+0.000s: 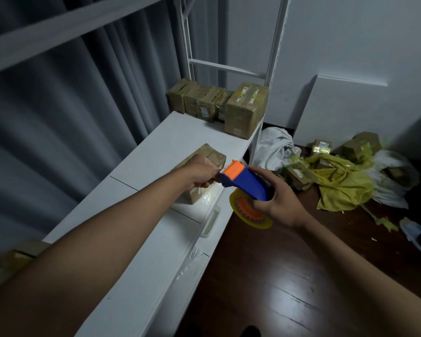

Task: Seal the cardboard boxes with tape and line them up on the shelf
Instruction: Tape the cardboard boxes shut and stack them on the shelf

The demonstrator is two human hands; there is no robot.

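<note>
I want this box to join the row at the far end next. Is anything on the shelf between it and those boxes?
Nothing visible: the shelf is bare between the box under the left hand and the row of boxes.

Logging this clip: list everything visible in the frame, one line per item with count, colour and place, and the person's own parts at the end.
Blue and orange plastic tape dispenser: one, holding a clear yellowish tape roll, off the shelf's front edge.
Small brown cardboard box: one, mid-shelf under the left hand.
Taped brown cardboard boxes: a group, exact count unclear, far end of the shelf.
White metal shelf: one, running along grey curtains.
Loose brown boxes: several, on the floor at right.
Yellow plastic bag: one, crumpled, on the dark wooden floor.
White sacks: at least two, on the floor.
White board: one, leaning against the wall.
Left hand: fingers curled at the box by the dispenser's tip.
Right hand: grips the dispenser.
</note>
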